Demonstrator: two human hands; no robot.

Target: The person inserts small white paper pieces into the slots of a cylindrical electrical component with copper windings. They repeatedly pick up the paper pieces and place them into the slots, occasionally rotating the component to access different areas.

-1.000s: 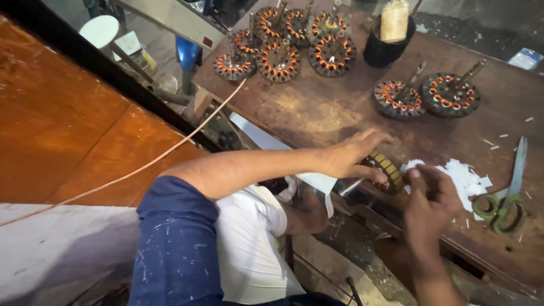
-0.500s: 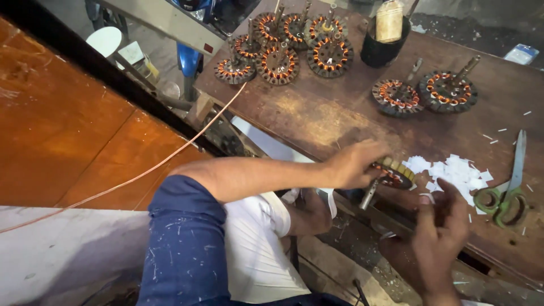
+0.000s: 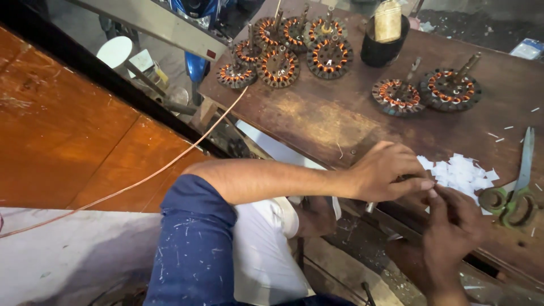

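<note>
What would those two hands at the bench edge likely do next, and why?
Probably the right hand reaches for a piece from the white paper bits beside it. Both hands meet at the bench edge over something mostly hidden under the left hand, and the paper pile lies nearest them.

8 wound stators [image 3: 277, 67], black cup [image 3: 378, 50], green-handled scissors [image 3: 517, 192], copper wire [image 3: 141, 181] on wooden bench [image 3: 317, 113]

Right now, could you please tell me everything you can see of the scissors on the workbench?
The scissors lie flat near the right edge of the wooden workbench, blades shut and pointing away from the person, handles nearest. The blades look like bare grey metal; the loop handles are green and worn. Small white paper pieces lie just left. Neither hand touches them.
</note>
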